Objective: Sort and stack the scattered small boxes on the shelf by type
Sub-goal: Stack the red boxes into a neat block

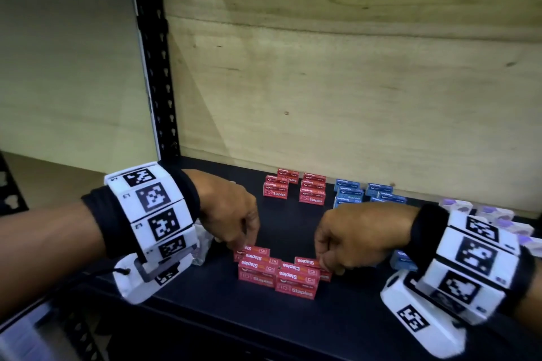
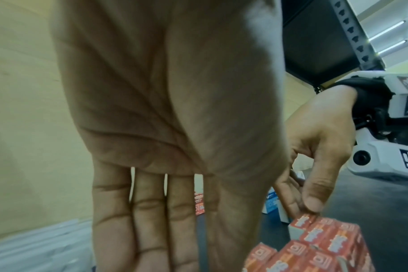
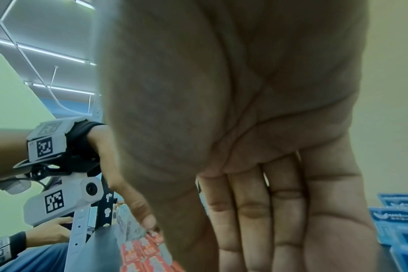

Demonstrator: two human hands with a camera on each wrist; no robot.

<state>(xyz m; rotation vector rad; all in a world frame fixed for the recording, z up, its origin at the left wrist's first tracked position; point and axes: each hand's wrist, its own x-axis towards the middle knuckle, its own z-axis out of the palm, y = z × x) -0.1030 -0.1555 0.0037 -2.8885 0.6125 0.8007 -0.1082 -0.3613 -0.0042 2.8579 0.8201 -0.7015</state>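
Several red staples boxes (image 1: pixel 281 275) stand bunched in low stacks near the front of the black shelf (image 1: pixel 337 328). My left hand (image 1: pixel 246 243) reaches down to the bunch's left end, and its straight fingers (image 2: pixel 151 230) touch the top box there. My right hand (image 1: pixel 325 265) is at the right end. In the left wrist view its thumb and forefinger pinch the end red box (image 2: pixel 303 220). Two sorted red stacks (image 1: pixel 293 189) stand at the back, with blue box stacks (image 1: pixel 366 192) to their right.
Purple-and-white boxes (image 1: pixel 484 211) lie at the far right. A single blue box (image 1: pixel 401 261) sits behind my right wrist. A clear plastic packet (image 1: pixel 202 246) lies under my left wrist. The black upright post (image 1: pixel 158 67) bounds the left. Another person's hand (image 3: pixel 49 233) shows beyond the rack.
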